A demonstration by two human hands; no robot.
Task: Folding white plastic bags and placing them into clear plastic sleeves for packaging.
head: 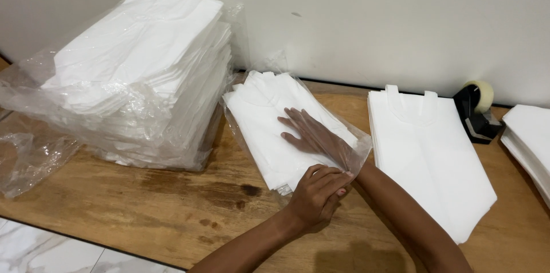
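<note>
A small stack of white bags lies on the wooden worktop near the middle of the view, half inside a clear plastic sleeve whose open mouth points toward five o'clock. The right hand is pushed into that mouth, palm down and flat on the top bag, its fingers stretched out and released toward ten o'clock; the film covers it, so it shows only through the plastic. The left hand sits at six o'clock of the stack, its fingers clenched on the near lip of the sleeve, pinching the film just beside the right wrist.

At nine o'clock of the small stack, touching or nearly touching it, stands a tall pile of white bags in loose clear wrapping. A crumpled piece of clear film lies at the pile's eight o'clock, by the worktop's left edge. At three o'clock of the hands, apart from the sleeve, a flat stack of handled bags lies unwrapped, handles toward the wall. Beyond it, at two o'clock, a black tape dispenser with a pale roll stands against the wall, and another white stack is cut off by the right edge. A marbled floor shows at seven o'clock.
</note>
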